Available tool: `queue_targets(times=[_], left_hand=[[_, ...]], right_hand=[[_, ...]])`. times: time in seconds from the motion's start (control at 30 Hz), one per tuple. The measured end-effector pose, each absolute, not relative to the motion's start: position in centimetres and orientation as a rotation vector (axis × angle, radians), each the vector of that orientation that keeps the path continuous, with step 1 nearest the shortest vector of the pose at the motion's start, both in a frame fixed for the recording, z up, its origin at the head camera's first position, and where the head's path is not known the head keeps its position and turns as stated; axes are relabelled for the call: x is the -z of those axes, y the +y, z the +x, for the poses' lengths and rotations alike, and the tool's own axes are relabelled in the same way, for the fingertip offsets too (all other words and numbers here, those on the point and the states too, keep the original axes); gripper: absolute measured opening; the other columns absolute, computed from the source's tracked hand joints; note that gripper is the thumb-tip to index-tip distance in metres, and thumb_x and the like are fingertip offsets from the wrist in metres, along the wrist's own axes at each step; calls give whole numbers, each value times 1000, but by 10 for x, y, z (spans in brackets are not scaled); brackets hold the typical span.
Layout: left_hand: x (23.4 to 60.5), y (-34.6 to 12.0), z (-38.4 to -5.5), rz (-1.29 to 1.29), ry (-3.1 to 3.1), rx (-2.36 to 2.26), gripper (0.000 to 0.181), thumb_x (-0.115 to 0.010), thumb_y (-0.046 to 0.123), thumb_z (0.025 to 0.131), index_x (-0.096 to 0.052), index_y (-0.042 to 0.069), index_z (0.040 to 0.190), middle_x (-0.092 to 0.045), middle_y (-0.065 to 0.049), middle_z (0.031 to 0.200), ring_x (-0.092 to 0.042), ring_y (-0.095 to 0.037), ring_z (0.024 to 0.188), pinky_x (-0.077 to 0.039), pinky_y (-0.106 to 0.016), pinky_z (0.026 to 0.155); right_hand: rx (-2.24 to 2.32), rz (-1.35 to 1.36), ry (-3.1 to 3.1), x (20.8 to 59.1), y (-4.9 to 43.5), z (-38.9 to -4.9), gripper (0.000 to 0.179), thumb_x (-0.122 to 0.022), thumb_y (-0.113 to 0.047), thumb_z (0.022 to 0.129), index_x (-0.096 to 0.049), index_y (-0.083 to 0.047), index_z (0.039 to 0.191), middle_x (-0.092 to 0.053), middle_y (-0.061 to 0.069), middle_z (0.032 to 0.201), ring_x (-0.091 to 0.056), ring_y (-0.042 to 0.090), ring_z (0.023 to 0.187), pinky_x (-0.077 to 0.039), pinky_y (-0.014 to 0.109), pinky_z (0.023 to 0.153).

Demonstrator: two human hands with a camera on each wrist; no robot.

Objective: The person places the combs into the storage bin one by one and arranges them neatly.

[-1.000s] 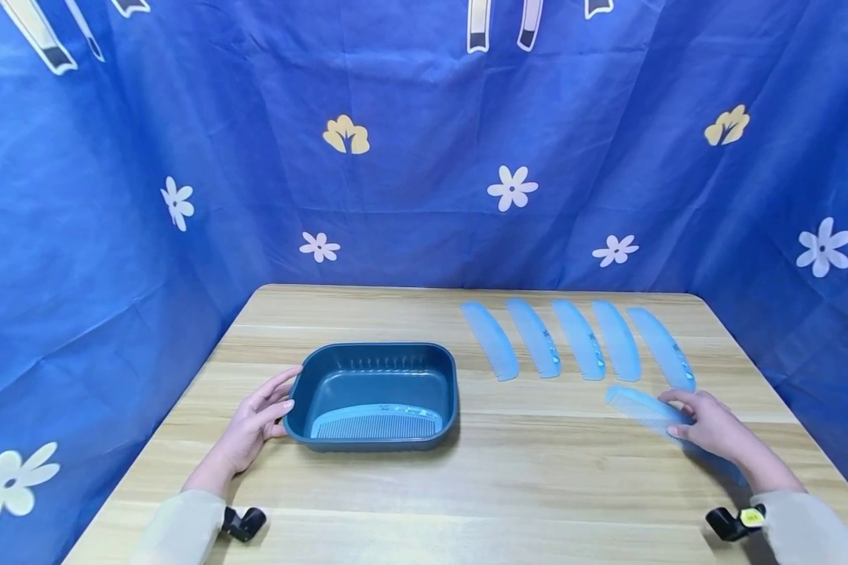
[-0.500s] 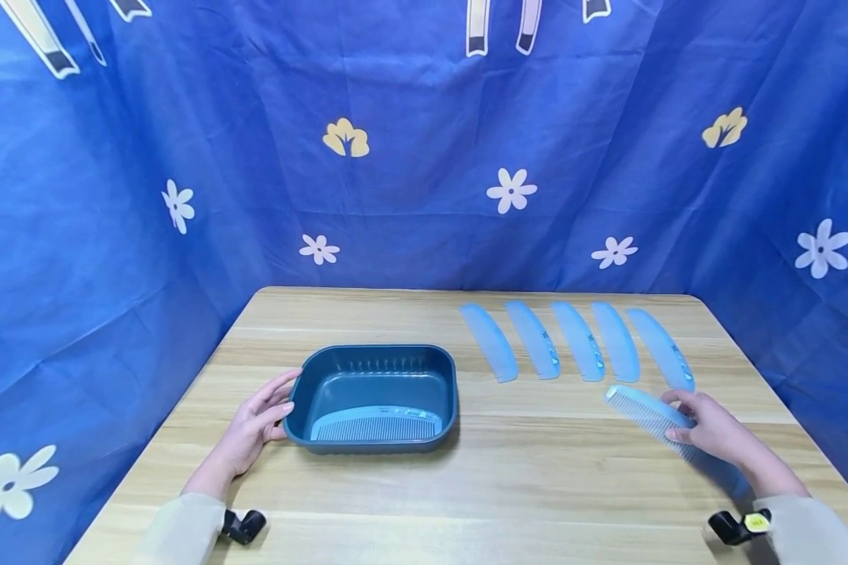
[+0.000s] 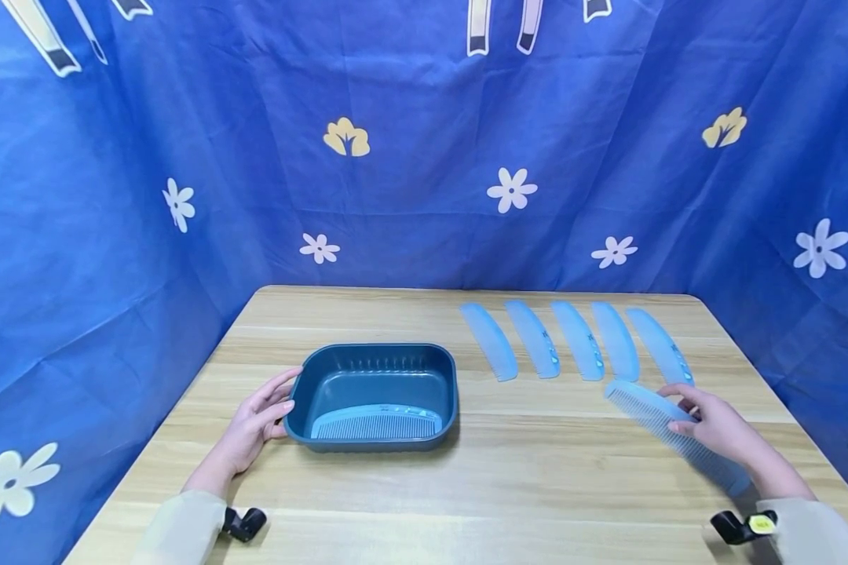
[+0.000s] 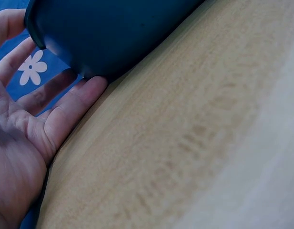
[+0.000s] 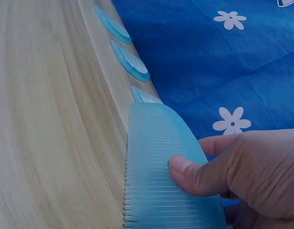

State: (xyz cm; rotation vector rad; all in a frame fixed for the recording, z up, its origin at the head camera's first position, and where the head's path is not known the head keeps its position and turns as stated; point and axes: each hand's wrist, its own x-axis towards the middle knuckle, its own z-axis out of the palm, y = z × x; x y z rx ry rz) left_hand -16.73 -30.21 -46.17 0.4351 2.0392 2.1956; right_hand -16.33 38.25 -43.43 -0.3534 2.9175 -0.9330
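Note:
On the right, my right hand (image 3: pixel 717 424) pinches a translucent light blue comb (image 3: pixel 643 410) by its curved back, thumb on the near face. In the right wrist view the thumb (image 5: pixel 189 174) lies across the comb's face, and its teeth point left. My left hand (image 3: pixel 257 416) touches the left end of a dark teal plastic basin (image 3: pixel 378 446), its fingers extended. The left wrist view has the fingers (image 4: pixel 65 107) spread against the outside of the basin wall (image 4: pixel 104 38). Another blue comb (image 3: pixel 378 424) lies inside the basin along its near side.
Several more blue combs lie in a slanted row at the back right of the wooden table (image 3: pixel 523 471), among them the leftmost comb (image 3: pixel 490 341) and the rightmost comb (image 3: pixel 660 345). A blue flowered curtain (image 3: pixel 424 204) surrounds the table's back and sides.
In my right hand the comb has risen slightly and turned, so more of its toothed face shows. The right hand has shifted a little. My left hand and the basin stay in place.

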Motion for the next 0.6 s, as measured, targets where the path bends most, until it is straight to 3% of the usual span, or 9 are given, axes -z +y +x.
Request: queue_targets(times=[0.6], left_hand=[[463,-303,-169,436,2028,-2191,51,-44,4,96,-30,8,145,-47,-3,130,-59,-20,105,-54,-37,73]], right_hand=[[1007,-477,3007,425,374,-163,43,-66,6,81,-50,-4,119,-49,7,83,-47,12,64,-43,25,53]])
